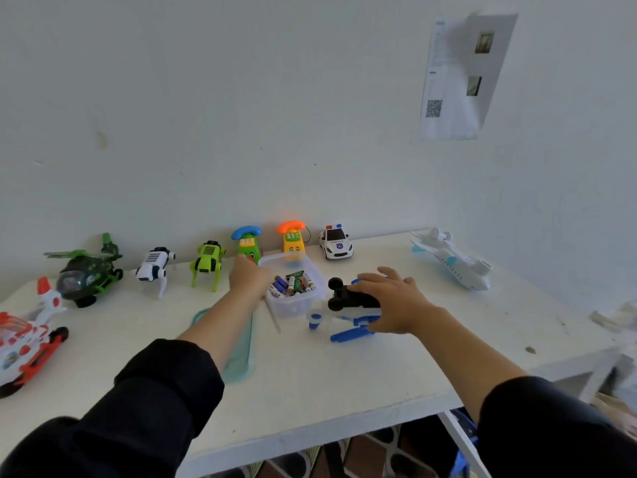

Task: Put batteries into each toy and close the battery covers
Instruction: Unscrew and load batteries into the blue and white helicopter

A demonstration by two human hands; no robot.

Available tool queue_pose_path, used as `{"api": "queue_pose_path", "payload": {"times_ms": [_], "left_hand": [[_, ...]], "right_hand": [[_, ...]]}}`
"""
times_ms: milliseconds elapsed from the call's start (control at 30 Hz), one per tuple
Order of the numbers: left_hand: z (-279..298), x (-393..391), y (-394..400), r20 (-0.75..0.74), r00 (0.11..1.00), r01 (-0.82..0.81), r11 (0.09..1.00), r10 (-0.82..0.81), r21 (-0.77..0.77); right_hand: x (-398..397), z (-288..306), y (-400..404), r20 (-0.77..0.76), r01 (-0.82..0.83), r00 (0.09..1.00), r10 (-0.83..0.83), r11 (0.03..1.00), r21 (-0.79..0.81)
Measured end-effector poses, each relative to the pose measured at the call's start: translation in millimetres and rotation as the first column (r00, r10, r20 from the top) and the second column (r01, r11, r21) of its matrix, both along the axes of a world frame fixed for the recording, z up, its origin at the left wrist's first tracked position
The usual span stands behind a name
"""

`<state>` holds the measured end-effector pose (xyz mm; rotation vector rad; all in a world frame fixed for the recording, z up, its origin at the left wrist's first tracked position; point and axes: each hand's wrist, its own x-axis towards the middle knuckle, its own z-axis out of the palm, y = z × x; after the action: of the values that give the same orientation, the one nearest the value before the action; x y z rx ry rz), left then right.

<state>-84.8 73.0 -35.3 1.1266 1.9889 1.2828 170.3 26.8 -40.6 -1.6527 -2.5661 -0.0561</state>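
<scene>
A clear plastic tub (299, 307) with several batteries (293, 283) stands mid-table. My left hand (249, 278) is at the tub's left rim, seen from the back, and grips a thin grey screwdriver (273, 316) whose shaft sticks out below the hand. To the right of the tub a blue and white toy (346, 320) lies upside down, black wheels (335, 294) up. My right hand (393, 301) lies over it, fingers spread across the black underside, thumb on the near side. Its battery cover is hidden by the hand.
Along the wall stand a green helicopter (88, 270), white dog (154, 267), green dog (206, 263), green phone (247, 241), orange phone (292, 238) and police car (336, 241). A white plane (455, 262) lies right, a red-white helicopter (26, 339) left. A teal lid (239, 357) lies under my left forearm.
</scene>
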Motion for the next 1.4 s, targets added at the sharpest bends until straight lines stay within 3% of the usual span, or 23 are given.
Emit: {"api": "queue_pose_path", "payload": {"times_ms": [133,233,367,500,933,1067,1233,1400], "left_hand": [[36.3,33.8,-8.5,0.139,0.989,-0.012,0.936,-0.039,0.351],[45.6,61.1,-17.1,0.061,0.989,0.082,0.855,-0.131,0.513],[31.6,79.7,-16.9,-0.036,0.985,0.158,0.785,-0.170,0.599],[26.5,85.8,-13.2,-0.065,0.989,0.143,0.799,-0.130,0.584],[30.6,99.9,-21.6,-0.155,0.985,0.144,0.832,-0.071,0.535],[35.8,102.5,-21.5,-0.334,0.930,0.311,0.810,-0.152,0.497],[46.1,118.5,-17.7,-0.636,0.707,0.596,0.745,-0.311,0.299],[47.8,116.8,-13.3,-0.565,0.774,0.526,0.787,-0.286,0.322]], "right_hand": [[-3.6,0.7,13.6,-0.194,0.042,0.980,-0.052,0.997,-0.057],[-5.9,7.9,25.2,-0.200,0.055,0.978,-0.065,0.997,-0.057],[-8.6,14.0,35.0,-0.171,-0.002,0.985,-0.005,0.999,-0.041],[-6.6,10.6,37.7,-0.253,-0.024,0.967,0.015,0.999,-0.031],[-4.4,6.1,38.8,-0.261,-0.061,0.964,0.056,0.998,-0.012],[-3.4,8.0,39.7,-0.262,-0.073,0.963,0.064,0.997,-0.024],[-1.5,9.6,40.7,-0.278,-0.094,0.957,0.081,0.995,-0.036],[0.2,6.6,43.0,-0.267,-0.114,0.958,0.103,0.993,-0.026]]}}
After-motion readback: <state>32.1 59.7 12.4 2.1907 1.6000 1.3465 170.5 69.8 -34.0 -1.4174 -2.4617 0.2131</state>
